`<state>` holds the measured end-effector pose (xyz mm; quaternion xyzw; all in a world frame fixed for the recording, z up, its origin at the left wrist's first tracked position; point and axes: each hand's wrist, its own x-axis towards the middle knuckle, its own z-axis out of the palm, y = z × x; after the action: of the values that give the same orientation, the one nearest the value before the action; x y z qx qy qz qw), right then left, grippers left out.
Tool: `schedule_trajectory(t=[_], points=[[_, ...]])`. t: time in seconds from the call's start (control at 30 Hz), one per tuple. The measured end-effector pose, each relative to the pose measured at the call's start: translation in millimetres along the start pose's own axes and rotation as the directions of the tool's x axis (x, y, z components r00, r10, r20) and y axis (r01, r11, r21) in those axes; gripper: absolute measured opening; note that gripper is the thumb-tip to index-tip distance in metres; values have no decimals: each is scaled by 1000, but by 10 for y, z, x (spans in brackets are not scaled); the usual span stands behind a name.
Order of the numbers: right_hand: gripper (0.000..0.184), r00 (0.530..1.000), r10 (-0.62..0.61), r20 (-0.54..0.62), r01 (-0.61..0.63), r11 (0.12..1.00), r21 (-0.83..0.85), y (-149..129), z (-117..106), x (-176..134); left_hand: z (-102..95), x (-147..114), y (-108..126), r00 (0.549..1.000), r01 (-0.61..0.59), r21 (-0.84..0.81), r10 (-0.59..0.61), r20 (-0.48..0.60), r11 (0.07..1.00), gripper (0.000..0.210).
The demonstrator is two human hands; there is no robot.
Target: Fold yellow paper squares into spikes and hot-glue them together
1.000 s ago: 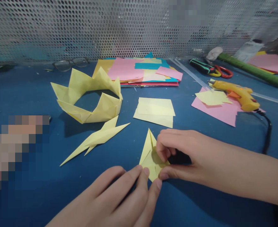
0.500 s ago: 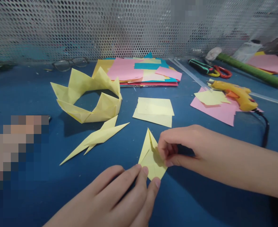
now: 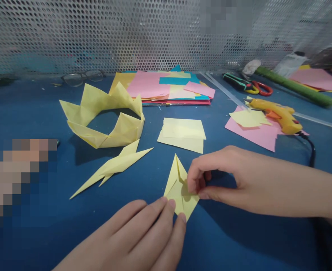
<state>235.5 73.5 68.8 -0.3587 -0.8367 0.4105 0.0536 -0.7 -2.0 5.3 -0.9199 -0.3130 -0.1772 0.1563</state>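
A small yellow folded paper (image 3: 179, 188) lies flat on the blue table, its narrow tip pointing away and a crease running down from that tip. My left hand (image 3: 143, 233) rests on its lower left side, fingertips and thumb pressing along the edge. At the right corner, my right hand (image 3: 219, 173) pinches the paper between curled fingers and thumb. Left of it is a yellow folded paper piece (image 3: 112, 165) with long pointed ends. Behind that stands a ring of yellow folded paper (image 3: 103, 131) with pointed tips. Two yellow paper sheets (image 3: 182, 131) lie overlapped beyond my hands.
A stack of coloured paper (image 3: 151, 84) lies near the perforated metal panel (image 3: 126, 34). To the right are a yellow glue gun (image 3: 278, 111), pink paper (image 3: 250, 133), red-handled scissors (image 3: 263, 89) and a green stick (image 3: 298, 86). Eyeglasses (image 3: 82, 77) sit at back left. A blurred-out area covers the left edge.
My left thumb has shifted slightly, and more of the paper's lower corner shows. The right hand keeps its pinch at the right corner. The whole view has moved a little.
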Motion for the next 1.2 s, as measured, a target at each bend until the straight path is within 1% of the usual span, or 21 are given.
schedule_trajectory(t=[0.13, 0.23, 0.33, 0.5, 0.6, 0.67, 0.73, 0.83, 0.87, 1.0, 1.1, 1.2], points=[[12, 999, 17, 27, -17, 1000, -23, 2, 39, 3, -19, 15, -4, 1000, 9, -8, -9, 13, 1000, 45], [12, 1000, -19, 19, 20, 999, -50, 18, 66, 13, -14, -38, -2, 1000, 1, -31, -1, -1, 1000, 36], [13, 994, -98, 40, 100, 992, -74, 39, 70, 39, -15, -85, -3, 998, -37, -61, 35, -45, 997, 28], [11, 963, -257, 83, 267, 952, -151, 58, 29, 75, -4, -69, -29, 998, -53, -69, 50, -46, 996, 27], [13, 943, -315, 111, 331, 925, -188, 66, 4, 68, 32, -42, -52, 992, -83, -46, 78, -102, 996, 28], [15, 926, -354, 128, 374, 905, -204, 66, -4, 59, 39, -40, -60, 992, -70, -59, 63, -110, 996, 30], [18, 913, -384, 138, 407, 883, -235, 58, -5, 54, 21, -52, -57, 996, -41, -75, 35, -84, 996, 31], [21, 903, -405, 145, 429, 860, -276, 33, -4, 53, -19, -71, -46, 1000, 10, -93, -9, 9, 996, 28], [23, 902, -405, 146, 431, 856, -285, 24, -3, 54, -25, -71, -44, 1000, 19, -93, -17, 26, 995, 27], [26, 907, -395, 144, 421, 842, -337, 11, 8, 48, 12, -40, -48, 999, 5, -77, -8, -42, 997, 32], [30, 895, -427, 130, 439, 787, -435, 22, 35, 23, 48, -35, -50, 1000, 10, -84, -11, -13, 996, 31], [36, 862, -496, 105, 460, 679, -572, 29, 79, -16, 63, -58, -51, 999, 12, -105, -16, -40, 994, 33]])
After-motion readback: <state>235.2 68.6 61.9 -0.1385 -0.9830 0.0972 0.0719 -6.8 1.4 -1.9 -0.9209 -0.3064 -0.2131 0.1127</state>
